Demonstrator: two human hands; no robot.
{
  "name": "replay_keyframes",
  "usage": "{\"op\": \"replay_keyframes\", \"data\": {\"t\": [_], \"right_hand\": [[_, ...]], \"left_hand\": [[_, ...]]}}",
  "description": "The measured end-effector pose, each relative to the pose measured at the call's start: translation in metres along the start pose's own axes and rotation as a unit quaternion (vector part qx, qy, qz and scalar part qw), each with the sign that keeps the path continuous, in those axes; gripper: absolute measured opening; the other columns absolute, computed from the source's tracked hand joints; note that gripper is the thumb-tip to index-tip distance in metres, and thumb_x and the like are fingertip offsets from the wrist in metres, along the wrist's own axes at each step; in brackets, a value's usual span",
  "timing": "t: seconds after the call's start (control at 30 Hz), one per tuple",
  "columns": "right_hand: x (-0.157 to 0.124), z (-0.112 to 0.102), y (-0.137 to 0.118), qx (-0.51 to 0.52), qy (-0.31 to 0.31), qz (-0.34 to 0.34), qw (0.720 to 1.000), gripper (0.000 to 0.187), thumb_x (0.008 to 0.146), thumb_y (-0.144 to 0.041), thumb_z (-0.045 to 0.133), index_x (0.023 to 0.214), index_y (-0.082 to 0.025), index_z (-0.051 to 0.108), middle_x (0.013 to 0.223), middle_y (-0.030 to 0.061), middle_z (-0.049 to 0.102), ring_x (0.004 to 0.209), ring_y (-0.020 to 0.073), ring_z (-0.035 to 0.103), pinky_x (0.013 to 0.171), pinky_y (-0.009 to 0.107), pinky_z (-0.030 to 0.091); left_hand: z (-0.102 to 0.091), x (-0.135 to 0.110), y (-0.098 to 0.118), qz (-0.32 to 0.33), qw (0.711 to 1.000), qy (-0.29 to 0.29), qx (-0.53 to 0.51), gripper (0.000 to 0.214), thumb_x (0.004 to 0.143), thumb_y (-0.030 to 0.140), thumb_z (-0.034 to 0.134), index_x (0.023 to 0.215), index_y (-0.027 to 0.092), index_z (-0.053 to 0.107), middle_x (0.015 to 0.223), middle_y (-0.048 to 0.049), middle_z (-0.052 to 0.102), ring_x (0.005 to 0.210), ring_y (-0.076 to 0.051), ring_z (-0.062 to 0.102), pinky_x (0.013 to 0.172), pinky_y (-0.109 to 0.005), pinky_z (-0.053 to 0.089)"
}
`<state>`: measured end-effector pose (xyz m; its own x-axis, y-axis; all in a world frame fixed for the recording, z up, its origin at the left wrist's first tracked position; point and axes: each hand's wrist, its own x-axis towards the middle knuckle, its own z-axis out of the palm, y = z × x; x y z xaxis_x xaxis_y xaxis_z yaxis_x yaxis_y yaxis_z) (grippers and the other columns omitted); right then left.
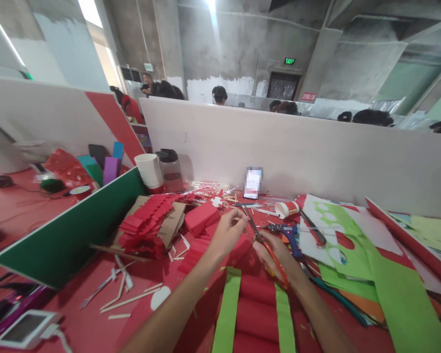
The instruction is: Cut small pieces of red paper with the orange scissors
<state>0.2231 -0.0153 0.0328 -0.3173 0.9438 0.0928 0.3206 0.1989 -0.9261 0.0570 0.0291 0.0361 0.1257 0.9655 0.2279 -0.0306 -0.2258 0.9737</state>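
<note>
Near the middle of the frame, the right hand (280, 248) grips orange-handled scissors (276, 261), blades pointing up and left. The left hand (228, 230) has its fingers drawn together beside the blade tips; whether they pinch something small, I cannot tell. At bottom centre, on the bench (95, 333), lies a red panel (257, 314) with green strips (227, 314) along both sides, so that part looks done. Pleated red paper (147, 215) at centre left and loose sticks (135, 300) at lower left seem not yet used.
</note>
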Motion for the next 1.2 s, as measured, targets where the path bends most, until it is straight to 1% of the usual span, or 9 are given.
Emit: {"op": "replay_keyframes", "data": {"t": [0.23, 0.47, 0.57, 0.7, 0.9, 1.07, 1.13, 1.2], "right_hand": [[0.001, 0.001, 0.001, 0.009, 0.007, -0.011, 1.0, 0.021, 0.092, -0.04, 0.058, 0.088, -0.019, 0.057, 0.064, -0.0056, 0.047, 0.052, 0.0113, 0.048, 0.051, 0.022, 0.038], [0.002, 0.003, 0.004, 0.023, 0.016, -0.016, 0.999, 0.022, 0.091, -0.04, 0.06, 0.089, -0.019, 0.058, 0.066, -0.0051, 0.048, 0.053, 0.0109, 0.048, 0.052, 0.022, 0.039], [0.001, 0.004, 0.002, 0.037, 0.013, -0.011, 0.999, 0.024, 0.091, -0.043, 0.059, 0.09, -0.019, 0.058, 0.065, -0.0056, 0.046, 0.051, 0.0108, 0.047, 0.05, 0.022, 0.038], [0.001, 0.005, 0.001, 0.037, 0.011, -0.009, 0.999, 0.028, 0.092, -0.046, 0.058, 0.087, -0.019, 0.056, 0.062, -0.006, 0.046, 0.049, 0.0107, 0.048, 0.048, 0.022, 0.037], [0.004, 0.007, 0.011, 0.045, 0.013, -0.013, 0.999, 0.031, 0.093, -0.05, 0.056, 0.091, -0.019, 0.058, 0.057, -0.0059, 0.049, 0.044, 0.0101, 0.046, 0.044, 0.02, 0.036], [0.004, 0.009, 0.021, 0.043, 0.017, 0.003, 0.999, 0.03, 0.095, -0.05, 0.053, 0.096, -0.02, 0.058, 0.054, -0.0069, 0.049, 0.039, 0.0091, 0.041, 0.039, 0.019, 0.033], [0.004, 0.01, 0.021, 0.041, 0.019, 0.004, 0.999, 0.03, 0.095, -0.049, 0.052, 0.095, -0.02, 0.058, 0.054, -0.007, 0.049, 0.039, 0.009, 0.041, 0.039, 0.019, 0.033], [0.004, 0.01, 0.021, 0.032, 0.023, 0.001, 0.999, 0.03, 0.095, -0.049, 0.053, 0.089, -0.02, 0.057, 0.054, -0.0066, 0.049, 0.04, 0.009, 0.042, 0.04, 0.019, 0.033]], "left_hand": [[0.001, 0.0, 0.0, 0.001, 1.0, 0.006, -0.005, 0.02, 0.083, 0.033, 0.058, 0.071, 0.019, 0.051, 0.059, 0.0045, 0.053, 0.057, -0.012, 0.051, 0.06, -0.024, 0.041], [0.001, 0.0, -0.001, 0.004, 1.0, 0.004, -0.005, 0.021, 0.084, 0.034, 0.058, 0.071, 0.019, 0.05, 0.059, 0.0042, 0.053, 0.056, -0.012, 0.05, 0.06, -0.024, 0.04], [0.001, 0.0, -0.003, 0.008, 1.0, 0.0, -0.002, 0.021, 0.085, 0.034, 0.057, 0.073, 0.019, 0.051, 0.06, 0.0042, 0.053, 0.057, -0.012, 0.051, 0.06, -0.024, 0.04], [0.001, 0.0, -0.004, 0.006, 1.0, 0.001, -0.004, 0.022, 0.085, 0.036, 0.058, 0.073, 0.019, 0.051, 0.06, 0.0043, 0.053, 0.057, -0.012, 0.052, 0.06, -0.024, 0.04], [0.002, 0.0, -0.004, 0.011, 1.0, 0.0, -0.008, 0.021, 0.085, 0.035, 0.058, 0.073, 0.019, 0.051, 0.06, 0.0048, 0.053, 0.057, -0.012, 0.051, 0.06, -0.023, 0.04], [0.003, 0.0, -0.004, 0.013, 1.0, -0.002, -0.01, 0.021, 0.086, 0.035, 0.058, 0.074, 0.019, 0.051, 0.061, 0.0049, 0.052, 0.057, -0.011, 0.051, 0.06, -0.023, 0.04], [0.003, 0.0, -0.004, 0.015, 1.0, -0.003, -0.012, 0.021, 0.086, 0.034, 0.058, 0.074, 0.019, 0.05, 0.061, 0.0049, 0.052, 0.057, -0.011, 0.051, 0.06, -0.023, 0.04], [0.003, 0.0, -0.004, 0.018, 1.0, -0.005, -0.014, 0.021, 0.086, 0.034, 0.058, 0.074, 0.019, 0.05, 0.062, 0.0049, 0.052, 0.057, -0.011, 0.051, 0.06, -0.023, 0.041]]}}
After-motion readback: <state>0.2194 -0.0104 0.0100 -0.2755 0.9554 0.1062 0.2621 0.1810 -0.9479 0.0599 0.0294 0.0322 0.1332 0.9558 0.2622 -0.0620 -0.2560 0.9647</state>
